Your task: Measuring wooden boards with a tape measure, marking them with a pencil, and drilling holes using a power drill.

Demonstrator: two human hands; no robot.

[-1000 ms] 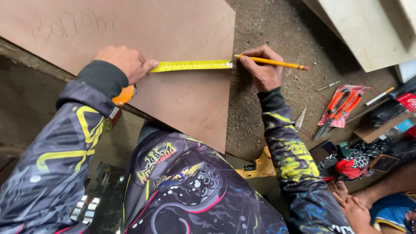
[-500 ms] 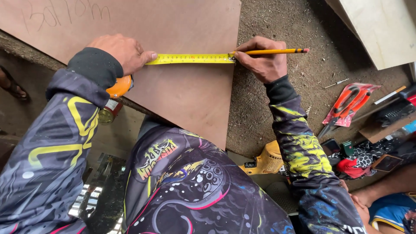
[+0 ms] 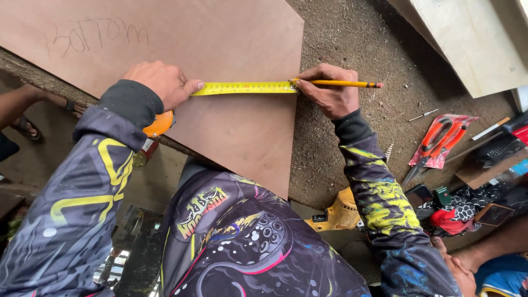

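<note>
A yellow tape measure blade (image 3: 245, 87) lies stretched across a brown plywood sheet (image 3: 231, 44). My left hand (image 3: 159, 82) presses the blade down at its left end, with the orange tape case (image 3: 158, 125) under my wrist. My right hand (image 3: 329, 91) holds a yellow pencil (image 3: 341, 84) with its tip at the blade's right end, at the sheet's right edge. Pencil handwriting shows on the sheet at the upper left.
Sawdust-covered worktop (image 3: 352, 44) to the right. Orange-handled snips in a package (image 3: 437, 142), a screw (image 3: 422, 115), a yellow power drill (image 3: 338, 214) and pale boards (image 3: 467, 38) lie around. Another person's arm (image 3: 500, 242) is at the lower right, and a foot (image 3: 25, 127) at the left.
The view has shifted slightly. My hands hold the tape and pencil in the same place on the sheet; the pencil tilted a little toward level.
</note>
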